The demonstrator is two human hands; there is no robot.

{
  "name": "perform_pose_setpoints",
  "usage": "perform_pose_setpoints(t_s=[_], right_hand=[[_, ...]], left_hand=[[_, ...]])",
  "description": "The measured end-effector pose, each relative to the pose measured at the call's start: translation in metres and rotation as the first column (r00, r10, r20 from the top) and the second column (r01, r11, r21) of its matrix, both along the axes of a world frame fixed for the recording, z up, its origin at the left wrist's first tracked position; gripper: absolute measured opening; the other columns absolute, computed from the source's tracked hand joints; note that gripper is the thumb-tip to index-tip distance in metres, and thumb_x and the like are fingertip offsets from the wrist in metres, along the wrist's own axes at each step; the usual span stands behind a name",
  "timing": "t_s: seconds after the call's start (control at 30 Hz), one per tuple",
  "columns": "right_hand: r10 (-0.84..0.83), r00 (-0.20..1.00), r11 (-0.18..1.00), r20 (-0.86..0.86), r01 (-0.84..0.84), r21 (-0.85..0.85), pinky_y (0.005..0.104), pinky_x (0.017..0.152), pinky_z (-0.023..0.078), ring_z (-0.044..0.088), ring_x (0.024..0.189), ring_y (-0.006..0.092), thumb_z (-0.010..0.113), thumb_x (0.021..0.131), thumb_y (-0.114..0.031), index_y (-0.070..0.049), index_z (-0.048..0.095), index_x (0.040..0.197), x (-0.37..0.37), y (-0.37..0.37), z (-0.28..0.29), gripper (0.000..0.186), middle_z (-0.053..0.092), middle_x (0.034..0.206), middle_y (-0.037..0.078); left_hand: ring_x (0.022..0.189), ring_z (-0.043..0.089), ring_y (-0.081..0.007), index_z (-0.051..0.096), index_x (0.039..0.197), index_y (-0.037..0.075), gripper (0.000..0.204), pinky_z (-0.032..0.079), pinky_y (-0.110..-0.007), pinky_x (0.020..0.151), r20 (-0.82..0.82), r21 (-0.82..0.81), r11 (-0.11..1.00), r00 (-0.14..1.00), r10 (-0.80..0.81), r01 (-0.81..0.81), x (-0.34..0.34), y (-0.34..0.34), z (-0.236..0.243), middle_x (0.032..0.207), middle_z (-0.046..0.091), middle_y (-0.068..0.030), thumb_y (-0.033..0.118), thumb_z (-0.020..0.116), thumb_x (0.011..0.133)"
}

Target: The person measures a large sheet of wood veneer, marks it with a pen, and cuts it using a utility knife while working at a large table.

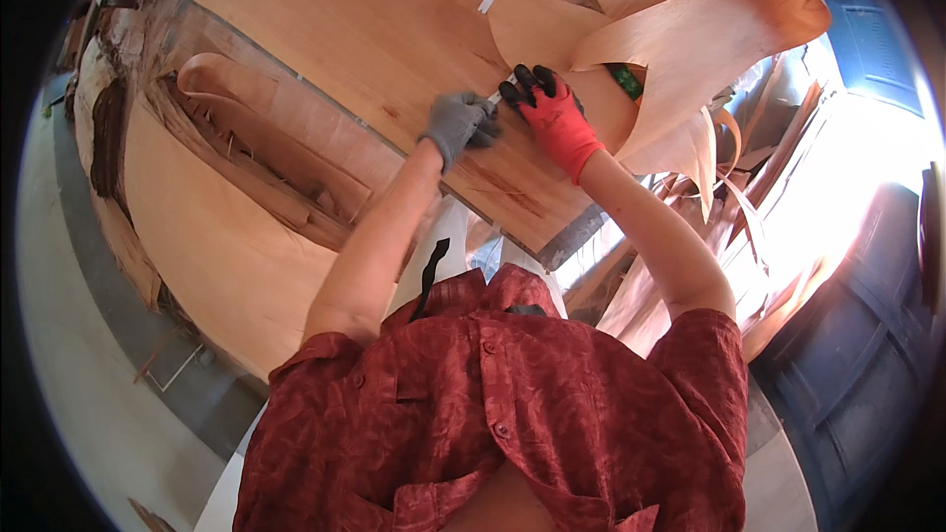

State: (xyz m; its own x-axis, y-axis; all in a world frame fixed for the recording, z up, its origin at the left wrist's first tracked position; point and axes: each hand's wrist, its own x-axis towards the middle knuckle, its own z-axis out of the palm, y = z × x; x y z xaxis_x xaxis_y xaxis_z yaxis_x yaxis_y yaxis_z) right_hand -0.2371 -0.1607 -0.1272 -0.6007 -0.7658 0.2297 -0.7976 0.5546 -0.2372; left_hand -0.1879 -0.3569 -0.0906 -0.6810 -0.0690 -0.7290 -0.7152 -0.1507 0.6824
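The white strip (504, 92) lies between my hands, over the veneer (384, 59). It looks light, thin and limp, so I'd take it by its ends. My left fingers (479, 114) curl at its near end; my right fingers (523, 78) bend, slightly apart, at its far end. Whether either pair is clamped on it, I cannot tell. Beyond, a loose sheet (690, 34) curls, probably brittle.

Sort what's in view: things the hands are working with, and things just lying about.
In use, it seems:
- grey-gloved left hand
- red-and-black-gloved right hand
- small white strip at the fingers
- wood sheet beneath

Apparently lying about:
- curled wood piece, left
- large pale sheet, left
- green item, partly covered
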Motion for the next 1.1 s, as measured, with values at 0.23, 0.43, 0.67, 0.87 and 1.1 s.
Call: perform_pose_setpoints(t_s=[0.23, 0.43, 0.67, 0.87, 1.1], right_hand=[[-0.031, 0.996, 0.999, 0.087, 0.031, -0.006, 0.0445, 0.1, 0.044, 0.048, 0.121, 0.0382, 0.054, 0.087, -0.012, -0.013, 0.056, 0.126, 0.002, 0.002, 0.033, 0.04, 0.051, 0.135, 0.014], [-0.26, 0.942, 0.833, 0.213, 0.33, -0.444, 0.0452, 0.094, 0.045, 0.054, 0.11, 0.0364, 0.062, 0.083, -0.008, -0.006, 0.058, 0.126, -0.077, 0.041, 0.131, 0.043, 0.062, 0.114, 0.016], [-0.471, 0.876, 0.806, 0.106, 0.476, -0.351, 0.0432, 0.1, 0.042, 0.051, 0.115, 0.0359, 0.059, 0.084, -0.004, -0.014, 0.055, 0.132, -0.122, 0.095, 0.113, 0.049, 0.062, 0.12, 0.012], [-0.422, 0.906, 0.867, 0.033, 0.414, -0.277, 0.0452, 0.1, 0.039, 0.05, 0.118, 0.0321, 0.058, 0.081, -0.002, -0.018, 0.054, 0.134, -0.14, 0.098, 0.106, 0.055, 0.062, 0.123, 0.008], [-0.298, 0.954, 0.954, 0.017, 0.297, 0.046, 0.0495, 0.102, 0.033, 0.048, 0.128, 0.0285, 0.053, 0.086, -0.014, -0.018, 0.052, 0.136, -0.154, 0.083, 0.062, 0.05, 0.064, 0.123, 0.005]], left_hand=[[0.063, 0.067, -0.0189, 0.063, 0.089, 0.0, 0.013, 0.056, -0.03, 0.052, -0.075, -0.195, 0.98, 0.995, -0.064, 0.048, -0.019, -0.062, 0.032, 0.076, 0.064, -0.011, 0.002, 0.05, 0.09], [0.064, 0.066, -0.0157, 0.063, 0.092, 0.001, 0.014, 0.056, -0.028, 0.057, -0.177, -0.072, 0.997, 0.984, -0.027, 0.014, -0.044, -0.023, 0.056, 0.076, 0.064, -0.0078, 0.014, 0.059, 0.094], [0.064, 0.067, -0.0172, 0.064, 0.095, 0.002, 0.013, 0.056, -0.029, 0.055, -0.197, 0.142, 0.975, 0.97, -0.143, 0.173, -0.156, 0.068, 0.018, 0.079, 0.068, -0.0104, 0.012, 0.057, 0.093], [0.058, 0.064, -0.0162, 0.066, 0.091, 0.005, 0.01, 0.052, -0.028, 0.05, -0.117, 0.101, 0.972, 0.973, -0.201, 0.213, -0.199, 0.097, -0.006, 0.076, 0.067, -0.0093, 0.007, 0.056, 0.091], [0.059, 0.063, -0.013, 0.068, 0.091, 0.009, 0.01, 0.047, -0.029, 0.047, -0.134, -0.127, 0.904, 0.896, -0.423, 0.408, -0.212, 0.103, -0.037, 0.072, 0.067, -0.0061, 0.018, 0.065, 0.087]])
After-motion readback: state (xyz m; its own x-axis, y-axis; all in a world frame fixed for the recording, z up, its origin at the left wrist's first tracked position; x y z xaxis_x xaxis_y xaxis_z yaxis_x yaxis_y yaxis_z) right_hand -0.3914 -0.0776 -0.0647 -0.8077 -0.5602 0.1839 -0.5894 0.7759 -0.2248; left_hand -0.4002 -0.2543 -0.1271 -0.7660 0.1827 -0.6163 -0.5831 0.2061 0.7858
